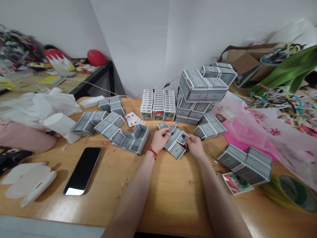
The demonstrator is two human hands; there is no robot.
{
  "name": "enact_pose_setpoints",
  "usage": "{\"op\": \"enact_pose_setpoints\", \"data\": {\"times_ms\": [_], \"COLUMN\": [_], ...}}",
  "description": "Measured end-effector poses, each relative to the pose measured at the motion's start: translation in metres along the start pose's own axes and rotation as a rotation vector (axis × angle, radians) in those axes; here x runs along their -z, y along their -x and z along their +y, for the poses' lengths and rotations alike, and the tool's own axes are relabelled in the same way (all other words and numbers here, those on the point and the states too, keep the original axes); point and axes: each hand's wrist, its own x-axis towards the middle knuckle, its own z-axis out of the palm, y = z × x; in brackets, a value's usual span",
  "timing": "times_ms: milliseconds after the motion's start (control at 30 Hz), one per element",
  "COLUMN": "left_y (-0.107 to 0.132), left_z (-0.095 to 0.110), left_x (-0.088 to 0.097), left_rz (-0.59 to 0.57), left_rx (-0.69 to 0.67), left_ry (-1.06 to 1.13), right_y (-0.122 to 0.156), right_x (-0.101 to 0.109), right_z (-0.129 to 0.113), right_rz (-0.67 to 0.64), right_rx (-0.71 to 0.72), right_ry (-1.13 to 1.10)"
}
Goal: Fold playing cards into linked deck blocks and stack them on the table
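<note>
Both my hands meet over a spread of grey-backed playing cards (175,142) on the wooden table (160,185). My left hand (159,139), with a red thread at the wrist, has its fingers curled on the cards' left edge. My right hand (194,144) grips the right edge of the same bunch, fingers closed. Face-up red heart cards (133,118) lie just beyond my left hand. A block of small card packs (158,104) stands behind the cards.
Grey card boxes are stacked at the back right (201,87) and scattered left (109,125) and right (247,163). A black phone (83,169) lies at the left. Pink plastic bags (260,132), white paper (37,102) and a tape roll (294,195) crowd the sides.
</note>
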Motion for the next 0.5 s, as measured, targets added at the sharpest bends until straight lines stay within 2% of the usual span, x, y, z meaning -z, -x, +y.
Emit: {"op": "enact_pose_setpoints", "data": {"times_ms": [333,500], "left_y": [0.0027,0.0010], "left_z": [0.0005,0.0042], "left_x": [-0.0009,-0.0012], "left_rz": [-0.032,-0.009], "left_rx": [-0.026,0.002], "left_ry": [-0.015,-0.028], "right_y": [-0.0001,0.0006], "right_x": [-0.0004,0.0001], "right_z": [-0.0007,-0.0046], "right_rz": [-0.005,-0.003], "right_rx": [0.002,0.014], "right_ry": [0.027,-0.004]}}
